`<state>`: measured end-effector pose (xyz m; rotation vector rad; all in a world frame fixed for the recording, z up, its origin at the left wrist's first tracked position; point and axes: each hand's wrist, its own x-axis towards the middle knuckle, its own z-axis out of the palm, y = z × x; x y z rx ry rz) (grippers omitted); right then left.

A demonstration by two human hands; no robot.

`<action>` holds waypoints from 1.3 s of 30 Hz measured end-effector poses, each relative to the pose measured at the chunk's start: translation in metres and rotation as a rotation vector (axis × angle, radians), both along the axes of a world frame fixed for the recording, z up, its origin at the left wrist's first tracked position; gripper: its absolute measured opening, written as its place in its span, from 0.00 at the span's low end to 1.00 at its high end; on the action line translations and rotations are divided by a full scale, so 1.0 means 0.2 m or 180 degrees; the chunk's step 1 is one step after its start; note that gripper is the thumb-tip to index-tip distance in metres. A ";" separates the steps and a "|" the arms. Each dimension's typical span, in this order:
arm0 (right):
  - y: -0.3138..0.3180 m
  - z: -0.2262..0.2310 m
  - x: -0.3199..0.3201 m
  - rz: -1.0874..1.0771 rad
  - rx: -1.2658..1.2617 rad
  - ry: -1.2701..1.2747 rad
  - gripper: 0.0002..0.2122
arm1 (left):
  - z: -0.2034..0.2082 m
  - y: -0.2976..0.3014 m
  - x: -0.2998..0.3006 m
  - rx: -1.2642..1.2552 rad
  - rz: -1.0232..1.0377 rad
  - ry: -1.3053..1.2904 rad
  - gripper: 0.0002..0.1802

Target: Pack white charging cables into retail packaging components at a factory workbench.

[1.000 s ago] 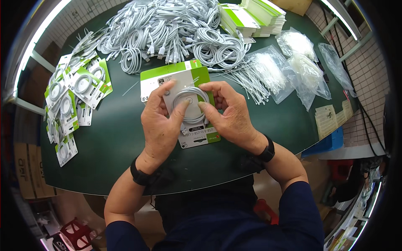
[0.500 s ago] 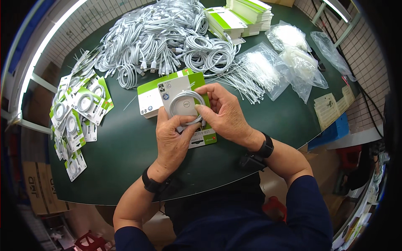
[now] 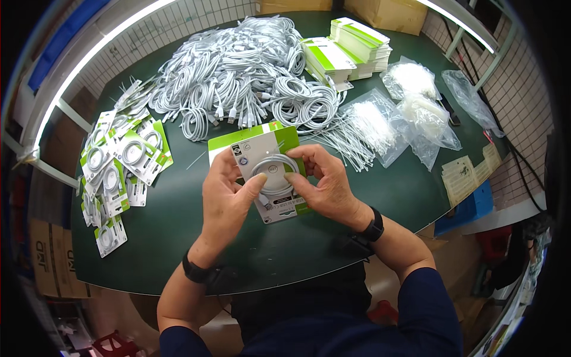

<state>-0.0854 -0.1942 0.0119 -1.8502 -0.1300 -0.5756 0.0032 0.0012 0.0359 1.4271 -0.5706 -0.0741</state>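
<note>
Between my hands is a white and green packaging card with a coiled white USB cable lying against its face. My left hand grips the card's left side, its thumb pressing on the coil's left edge. On the right side my right hand pinches the card, with the thumb on the coil and the fingers behind. Just behind them, partly covered by the held card, lie more green and white cards on the dark green table.
A big heap of coiled white cables fills the back. Stacked cards stand behind right. White cable ties spill beside clear plastic bags. At left is a pile of carded cables. Paper sheets lie at the right edge.
My left hand has shifted from the coil's lower part to the card's left side, thumb on the coil. The card and coil are now lifted and tilted. The whole view has shifted slightly.
</note>
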 end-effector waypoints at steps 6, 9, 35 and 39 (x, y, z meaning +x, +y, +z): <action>0.00 -0.01 0.00 0.0105 0.0031 -0.0169 0.18 | 0.07 0.06 0.07 0.1031 -0.1117 0.0818 0.20; -0.02 -0.02 0.00 0.0104 -0.0010 -0.0185 0.18 | 0.06 0.05 0.09 0.0732 -0.1259 0.1043 0.19; -0.01 -0.03 0.03 -0.0796 -0.1508 -0.0805 0.18 | -0.03 -0.06 -0.02 0.0256 -0.1181 0.1026 0.17; -0.12 0.05 0.03 -0.0905 -0.1168 -0.0893 0.16 | -0.02 0.01 0.02 0.0059 -0.1226 0.1140 0.16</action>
